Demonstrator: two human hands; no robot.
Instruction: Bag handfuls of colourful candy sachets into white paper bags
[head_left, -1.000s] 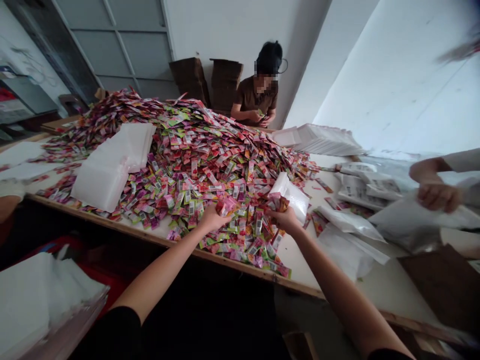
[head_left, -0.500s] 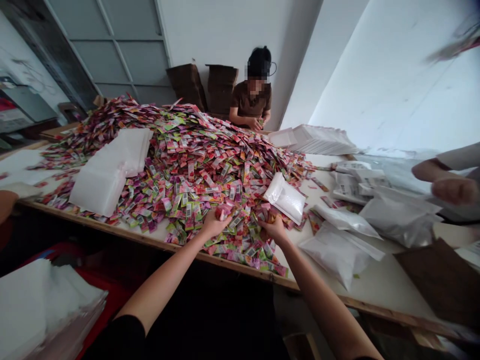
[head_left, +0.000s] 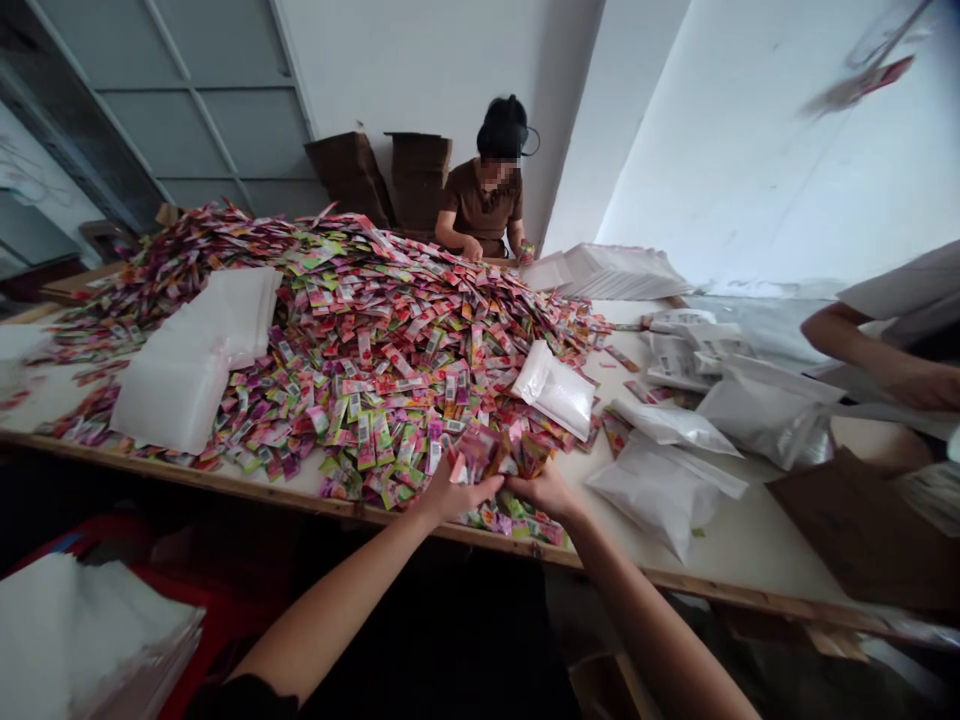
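A large heap of small pink, red and green foil sachets (head_left: pixel 360 370) covers the middle of the table. My left hand (head_left: pixel 457 492) and my right hand (head_left: pixel 544 490) meet at the heap's near edge, close to the table's front edge. Between them they grip a loose bunch of sachets (head_left: pixel 495 450), which hides my fingertips in part. Just beyond my right hand lies a small white padded bag (head_left: pixel 555 388) on the heap. A stack of white bags (head_left: pixel 195 360) rests on the heap's left side.
Filled white and silver bags (head_left: pixel 664 495) lie to my right, beside a brown cardboard sheet (head_left: pixel 862 530). A co-worker in a brown shirt (head_left: pixel 480 200) sits across the table, and another person's hand (head_left: pixel 915 385) works at the right. Cardboard boxes (head_left: pixel 375 175) stand against the back wall.
My hands have come together and drawn back toward the table's front edge, gathering a larger bunch of sachets. The view has swung slightly, shifting the scene left.
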